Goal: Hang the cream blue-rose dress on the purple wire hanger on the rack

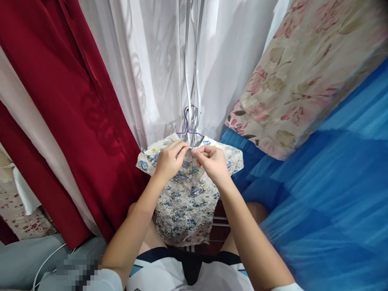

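Note:
A short-sleeved blouse (184,206) with blue flowers on a pale ground hangs in front of me on a purple hanger (187,128). The hanger's hook is at a white metal stand (188,76). My left hand (172,159) pinches the blouse at the neckline, left of its middle. Close beside it, my right hand (211,161) pinches the neckline too, thumb against the bent fingers. The fingertips of both hands nearly meet; the small bit of fabric or fastening between them is too small to make out.
Dark red curtains (81,121) hang at the left, sheer white ones (157,68) behind the stand. A flowered cloth (291,93) and blue ruffled fabric (321,194) fill the right. A grey cushion-like surface (27,258) with a white cable (45,262) lies at lower left.

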{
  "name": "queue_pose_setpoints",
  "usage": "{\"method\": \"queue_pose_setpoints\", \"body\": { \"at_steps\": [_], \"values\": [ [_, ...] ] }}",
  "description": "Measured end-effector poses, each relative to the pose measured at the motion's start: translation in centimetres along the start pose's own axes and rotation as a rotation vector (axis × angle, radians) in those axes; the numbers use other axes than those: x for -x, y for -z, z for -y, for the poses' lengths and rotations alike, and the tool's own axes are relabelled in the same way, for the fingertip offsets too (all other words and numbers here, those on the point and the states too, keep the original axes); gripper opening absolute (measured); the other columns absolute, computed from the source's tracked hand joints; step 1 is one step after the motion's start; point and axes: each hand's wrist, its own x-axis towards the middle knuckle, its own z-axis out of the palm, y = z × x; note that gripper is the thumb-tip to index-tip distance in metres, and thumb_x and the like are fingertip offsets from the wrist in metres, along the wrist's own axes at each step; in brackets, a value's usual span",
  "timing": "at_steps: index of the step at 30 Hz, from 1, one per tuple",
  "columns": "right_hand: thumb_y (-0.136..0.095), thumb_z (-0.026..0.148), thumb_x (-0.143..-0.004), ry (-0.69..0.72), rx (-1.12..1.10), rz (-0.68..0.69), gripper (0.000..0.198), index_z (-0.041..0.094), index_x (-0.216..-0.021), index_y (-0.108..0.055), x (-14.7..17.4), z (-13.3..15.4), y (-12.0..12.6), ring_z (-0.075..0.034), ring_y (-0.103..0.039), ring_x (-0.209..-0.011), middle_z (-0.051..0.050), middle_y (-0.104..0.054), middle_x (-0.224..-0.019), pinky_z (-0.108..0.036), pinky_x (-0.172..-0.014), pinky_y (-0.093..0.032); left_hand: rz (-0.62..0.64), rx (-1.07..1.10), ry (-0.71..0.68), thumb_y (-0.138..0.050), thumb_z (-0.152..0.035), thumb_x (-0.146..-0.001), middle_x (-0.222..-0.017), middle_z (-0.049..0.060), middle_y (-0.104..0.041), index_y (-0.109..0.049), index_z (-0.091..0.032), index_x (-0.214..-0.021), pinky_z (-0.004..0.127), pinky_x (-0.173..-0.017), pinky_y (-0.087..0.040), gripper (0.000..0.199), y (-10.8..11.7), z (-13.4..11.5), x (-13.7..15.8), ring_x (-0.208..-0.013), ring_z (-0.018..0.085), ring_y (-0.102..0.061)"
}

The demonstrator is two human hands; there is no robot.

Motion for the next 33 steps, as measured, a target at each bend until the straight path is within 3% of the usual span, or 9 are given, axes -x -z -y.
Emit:
{"method": "queue_pose_setpoints", "body": {
  "at_steps": [4, 9, 11, 15, 17, 23, 27, 30, 33],
  "values": [
    [-0.063, 0.040, -0.085, 0.123, 0.208, -0.130, 0.027, 0.019, -0.069, -0.056, 0.3, -1.8, -0.9, -0.010, -0.040, -0.044, 0.003, -0.049, -0.049, -0.024, -0.047, -0.028, -0.065, 0.028, -0.070, -0.052, -0.025, -0.097, -0.082, 0.003, -0.061, -0.062, -0.018, -0.086, 0.026, -0.071, -0.044, 0.016, -0.6, 0.3, -2.1, -0.076, 0.014, -0.056],
    [-0.062, 0.038, -0.084, 0.038, 0.253, -0.096, 0.029, 0.020, -0.063, -0.052, 1.4, -4.8, -1.3, -0.011, -0.038, -0.043, 0.004, -0.047, -0.047, -0.024, -0.046, -0.027, -0.391, 0.148, 0.042, -0.047, -0.034, -0.100, -0.080, 0.001, -0.058, -0.059, -0.019, -0.088, 0.027, -0.070, -0.043, 0.024, 2.4, 1.7, -3.8, -0.074, 0.013, -0.055],
    [-0.062, 0.041, -0.084, -0.003, 0.116, -0.087, 0.029, 0.020, -0.066, -0.053, 1.7, -4.7, -1.1, -0.010, -0.035, -0.042, 0.005, -0.044, -0.047, -0.024, -0.045, -0.024, -0.282, 0.103, 0.010, -0.051, -0.034, -0.098, -0.086, 0.002, -0.062, -0.063, -0.019, -0.092, 0.028, -0.075, -0.044, 0.020, 4.0, 2.1, -4.0, -0.080, 0.014, -0.058],
    [-0.065, 0.043, -0.083, 0.013, -0.008, -0.054, 0.030, 0.019, -0.069, -0.054, 1.5, -2.9, -1.2, -0.009, -0.034, -0.042, 0.006, -0.043, -0.047, -0.023, -0.044, -0.023, 0.163, 0.021, -0.108, -0.061, -0.024, -0.091, -0.104, 0.004, -0.067, -0.067, -0.022, -0.102, 0.034, -0.086, -0.047, 0.012, 4.1, 2.4, -3.0, -0.096, 0.019, -0.061],
    [-0.065, 0.042, -0.083, 0.028, 0.005, -0.047, 0.030, 0.019, -0.069, -0.054, 1.1, -2.3, -1.5, -0.009, -0.034, -0.043, 0.006, -0.043, -0.047, -0.023, -0.045, -0.023, 0.222, -0.008, -0.137, -0.058, -0.020, -0.092, -0.096, 0.005, -0.067, -0.067, -0.021, -0.096, 0.035, -0.086, -0.047, 0.010, 3.2, 2.4, -2.3, -0.094, 0.020, -0.061],
    [-0.061, 0.038, -0.085, 0.118, 0.187, -0.105, 0.024, 0.019, -0.071, -0.055, -0.7, -3.1, -2.2, -0.010, -0.037, -0.045, 0.005, -0.048, -0.051, -0.023, -0.047, -0.026, 0.004, 0.061, -0.026, -0.052, -0.020, -0.094, -0.090, 0.004, -0.066, -0.064, -0.019, -0.091, 0.031, -0.083, -0.046, 0.013, 1.0, 2.6, -1.7, -0.091, 0.019, -0.061],
    [-0.062, 0.036, -0.083, 0.063, 0.302, 0.007, 0.024, 0.018, -0.068, -0.057, -1.2, -4.6, -2.1, -0.011, -0.041, -0.045, 0.003, -0.050, -0.050, -0.024, -0.048, -0.027, -0.175, 0.156, 0.089, -0.055, -0.029, -0.095, -0.085, 0.002, -0.064, -0.064, -0.019, -0.090, 0.028, -0.078, -0.046, 0.014, 0.3, 2.8, -1.8, -0.083, 0.017, -0.059],
    [-0.064, 0.035, -0.081, -0.015, 0.298, 0.103, 0.027, 0.019, -0.063, -0.053, -0.2, -5.8, -2.0, -0.011, -0.040, -0.044, 0.003, -0.048, -0.049, -0.024, -0.047, -0.025, -0.364, 0.269, 0.161, -0.056, -0.034, -0.096, -0.080, 0.000, -0.059, -0.061, -0.018, -0.088, 0.024, -0.073, -0.044, 0.019, 1.3, 4.2, -2.7, -0.077, 0.013, -0.056],
    [-0.061, 0.038, -0.084, -0.048, 0.188, 0.104, 0.028, 0.020, -0.065, -0.050, 1.5, -5.9, -1.6, -0.009, -0.035, -0.043, 0.006, -0.042, -0.050, -0.023, -0.046, -0.024, -0.442, 0.387, 0.281, -0.060, -0.035, -0.094, -0.077, -0.003, -0.054, -0.059, -0.016, -0.087, 0.021, -0.069, -0.043, 0.021, 3.7, 7.5, -3.2, -0.073, 0.009, -0.051]
  ]
}}
